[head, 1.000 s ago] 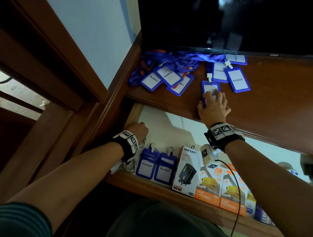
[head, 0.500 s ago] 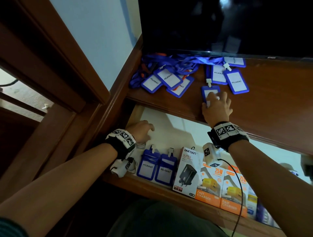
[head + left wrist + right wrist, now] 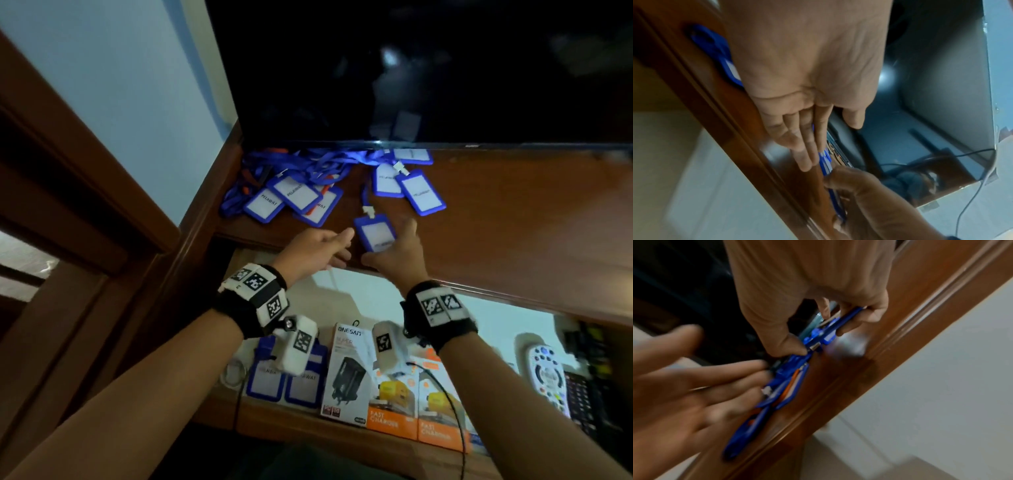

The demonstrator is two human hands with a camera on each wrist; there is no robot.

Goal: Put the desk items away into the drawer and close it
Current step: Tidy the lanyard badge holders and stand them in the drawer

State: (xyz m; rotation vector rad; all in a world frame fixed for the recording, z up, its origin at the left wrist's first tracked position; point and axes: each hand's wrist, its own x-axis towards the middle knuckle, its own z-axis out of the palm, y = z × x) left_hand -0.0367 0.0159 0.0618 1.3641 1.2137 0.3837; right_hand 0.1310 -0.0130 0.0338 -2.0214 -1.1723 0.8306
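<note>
1. A dark wooden desk (image 3: 513,233) stood against a pale blue wall, with a black screen (image 3: 411,68) along its back edge and its drawer (image 3: 308,431) pulled open below.
2. At the far left of the desktop lay a heap of blue badge holders (image 3: 294,198) with tangled blue lanyards (image 3: 308,164), some cards reading "PELAWAT".
3. The left hand (image 3: 311,251) reached over the desk's front edge, fingers straight and together, holding nothing; its fingertips were just beside the single badge.
4. That single badge holder (image 3: 375,234) sat near the front edge of the desk, between the two hands.
5. The right hand (image 3: 397,253) pinched this badge by its near end, thumb on one side and fingers on the other; the right wrist view showed the fingers (image 3: 869,311) curled round its blue edge.
6. Farther back and to the right lay three more badge holders (image 3: 421,192), overlapping, near the screen.
7. In the drawer, from left: a coiled white cable (image 3: 234,373), two blue badge holders (image 3: 284,387) side by side, a white charger box (image 3: 347,373), two orange fast-charger boxes (image 3: 418,411), a white remote control (image 3: 544,373) and a dark object at the far right that could not be made out.
</note>
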